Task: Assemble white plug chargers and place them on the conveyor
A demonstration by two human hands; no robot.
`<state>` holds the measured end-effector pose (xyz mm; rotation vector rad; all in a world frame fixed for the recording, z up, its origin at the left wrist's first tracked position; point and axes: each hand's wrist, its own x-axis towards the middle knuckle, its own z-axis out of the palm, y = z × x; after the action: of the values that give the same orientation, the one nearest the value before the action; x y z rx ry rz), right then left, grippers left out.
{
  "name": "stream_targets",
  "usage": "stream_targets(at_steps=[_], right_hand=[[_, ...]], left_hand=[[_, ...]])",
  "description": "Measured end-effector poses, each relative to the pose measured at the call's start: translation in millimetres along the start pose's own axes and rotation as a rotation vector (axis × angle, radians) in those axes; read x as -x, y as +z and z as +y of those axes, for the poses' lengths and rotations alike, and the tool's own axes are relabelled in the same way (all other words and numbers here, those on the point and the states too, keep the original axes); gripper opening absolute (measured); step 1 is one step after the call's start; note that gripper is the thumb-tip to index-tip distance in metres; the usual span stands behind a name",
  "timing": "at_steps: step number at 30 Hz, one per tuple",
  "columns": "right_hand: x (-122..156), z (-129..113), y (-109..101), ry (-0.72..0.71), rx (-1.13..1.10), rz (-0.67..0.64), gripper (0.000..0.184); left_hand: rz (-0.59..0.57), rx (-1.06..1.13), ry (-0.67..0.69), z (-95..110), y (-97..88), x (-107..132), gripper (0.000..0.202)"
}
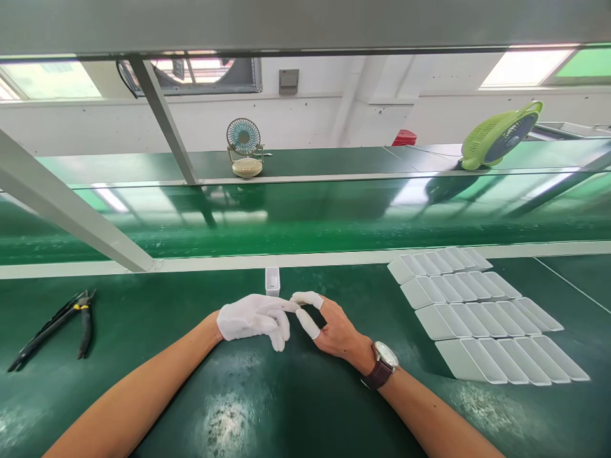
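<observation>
While poised just short of the small white box (272, 281), holding the forefinger of the gloved left hand (258, 318) out to the right hand's (334, 327) fingertips.
Curving the white-capped right thumb and forefinger to a narrow gap; cannot tell of any piece pinched in either hand. Pliers (81, 307) well left of the box, rows of white containers (477, 318) well right of it; far beyond it, a small fan (244, 141) and, farther right, a lime-green fan (501, 135).

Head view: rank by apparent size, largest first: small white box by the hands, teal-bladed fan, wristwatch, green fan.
1. Green fan
2. Teal-bladed fan and wristwatch: too close to rank; the watch sits nearer the camera
3. Small white box
</observation>
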<state>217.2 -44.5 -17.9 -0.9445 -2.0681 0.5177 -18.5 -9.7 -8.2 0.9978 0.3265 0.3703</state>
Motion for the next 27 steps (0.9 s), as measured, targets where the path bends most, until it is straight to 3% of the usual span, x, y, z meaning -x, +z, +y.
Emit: stream_targets(at_steps=[9,27], right_hand=[[1.6,0.5,0.6,-0.042,-0.012,-0.005,0.026],[-1.1,-4.8,-0.8,0.041,-0.011,-0.040,0.020]], left_hand=[[0.001,-0.025,0.002,3.2,2.8,-0.6,0.061],[-0.006,-0.020,0.009,2.3,1.4,-1.2,0.062]])
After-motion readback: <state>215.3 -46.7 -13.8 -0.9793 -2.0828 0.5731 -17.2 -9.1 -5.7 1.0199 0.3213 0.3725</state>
